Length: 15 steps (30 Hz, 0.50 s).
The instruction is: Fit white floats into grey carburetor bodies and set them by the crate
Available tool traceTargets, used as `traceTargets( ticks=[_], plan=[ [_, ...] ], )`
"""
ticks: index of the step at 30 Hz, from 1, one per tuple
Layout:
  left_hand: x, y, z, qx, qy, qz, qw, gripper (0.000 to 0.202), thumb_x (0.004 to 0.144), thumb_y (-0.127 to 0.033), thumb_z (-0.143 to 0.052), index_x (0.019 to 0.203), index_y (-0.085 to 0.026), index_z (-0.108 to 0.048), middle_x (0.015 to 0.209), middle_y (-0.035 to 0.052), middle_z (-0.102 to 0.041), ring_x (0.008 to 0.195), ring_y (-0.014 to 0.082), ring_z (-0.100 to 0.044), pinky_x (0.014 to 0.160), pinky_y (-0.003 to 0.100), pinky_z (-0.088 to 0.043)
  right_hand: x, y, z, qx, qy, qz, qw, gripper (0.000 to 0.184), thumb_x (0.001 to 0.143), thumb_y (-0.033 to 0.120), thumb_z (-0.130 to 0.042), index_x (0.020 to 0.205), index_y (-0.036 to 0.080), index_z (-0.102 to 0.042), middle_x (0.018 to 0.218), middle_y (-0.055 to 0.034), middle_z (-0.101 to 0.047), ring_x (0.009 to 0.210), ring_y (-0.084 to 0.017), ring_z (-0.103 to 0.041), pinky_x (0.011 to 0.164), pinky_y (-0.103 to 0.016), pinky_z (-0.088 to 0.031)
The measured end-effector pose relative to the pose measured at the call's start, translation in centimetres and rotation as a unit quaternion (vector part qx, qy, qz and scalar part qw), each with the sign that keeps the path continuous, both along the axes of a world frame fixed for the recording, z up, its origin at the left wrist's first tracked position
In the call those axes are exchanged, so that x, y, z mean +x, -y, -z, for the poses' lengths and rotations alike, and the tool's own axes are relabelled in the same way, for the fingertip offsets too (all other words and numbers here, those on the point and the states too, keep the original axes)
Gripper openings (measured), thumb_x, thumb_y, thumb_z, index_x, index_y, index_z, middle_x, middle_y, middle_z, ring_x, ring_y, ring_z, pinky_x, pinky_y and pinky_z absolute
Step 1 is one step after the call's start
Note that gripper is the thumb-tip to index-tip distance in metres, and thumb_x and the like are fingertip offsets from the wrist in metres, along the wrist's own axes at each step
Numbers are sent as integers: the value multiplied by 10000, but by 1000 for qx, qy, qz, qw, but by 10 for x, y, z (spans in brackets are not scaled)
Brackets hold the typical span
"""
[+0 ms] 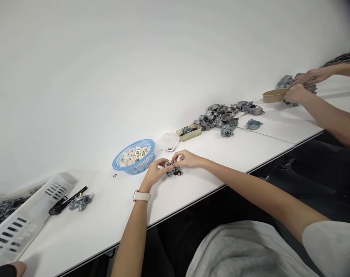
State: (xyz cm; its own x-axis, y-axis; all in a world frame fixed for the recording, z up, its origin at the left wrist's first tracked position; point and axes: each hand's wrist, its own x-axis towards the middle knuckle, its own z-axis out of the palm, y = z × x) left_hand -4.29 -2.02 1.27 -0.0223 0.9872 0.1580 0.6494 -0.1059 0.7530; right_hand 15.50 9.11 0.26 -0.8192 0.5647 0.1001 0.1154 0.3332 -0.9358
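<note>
Between my two hands, on the white table (105,227) near its front edge, is a small grey metal casting (174,171) with a dark round fitting on its front. My left hand (155,173), with a pale-banded watch on the wrist, grips its left side with bent fingers. From the upper right my right hand (188,158) pinches its top. The fingers cover part of the casting. Just left of my hands stands a blue plastic basket (137,167) of white plastic pieces. A small black ring (114,176) lies beside that basket.
A beige tray (194,135) of dark small parts and a clear lidded box (169,141) stand behind. A heap of castings (219,115) lies right. A co-worker's hands (300,90) work near a tan bowl (274,96). Left are a white crate (33,215) and black watch (58,207).
</note>
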Motion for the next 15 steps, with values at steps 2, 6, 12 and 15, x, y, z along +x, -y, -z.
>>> traceTargets(
  ticks=[2,6,12,15],
  plan=[
    [-1,1,-1,-2,-1,1,1000,464,776,-572,-737,1063,-207,-738,989,59,-740,946,230,-678,795,307,-525,0,0,0,3,2,3,1000,400,716,425,-776,978,128,-721,898,-28,-656,580,-59,-455,546,-202,-335],
    [-2,1,0,-7,-13,-2,1000,469,783,-571,-727,1068,-198,-730,1002,71,-736,948,235,-682,719,289,-522,-1,1,1,7,4,11,1000,378,735,401,-763,1003,136,-729,916,-33,-664,600,-69,-494,558,-200,-354],
    [7,13,-8,34,-70,-12,997,438,842,-538,-674,1128,-208,-695,1025,81,-727,966,243,-676,743,318,-524,0,1,0,22,5,21,1000,338,712,364,-783,975,156,-741,894,-16,-678,595,-71,-491,565,-199,-348],
    [-12,34,-29,178,-137,-91,970,338,864,-492,-667,1047,-208,-688,1038,76,-721,987,234,-662,878,351,-509,1,2,0,27,6,20,999,341,699,384,-798,961,172,-743,892,-7,-682,608,-78,-494,571,-200,-354]
  ],
)
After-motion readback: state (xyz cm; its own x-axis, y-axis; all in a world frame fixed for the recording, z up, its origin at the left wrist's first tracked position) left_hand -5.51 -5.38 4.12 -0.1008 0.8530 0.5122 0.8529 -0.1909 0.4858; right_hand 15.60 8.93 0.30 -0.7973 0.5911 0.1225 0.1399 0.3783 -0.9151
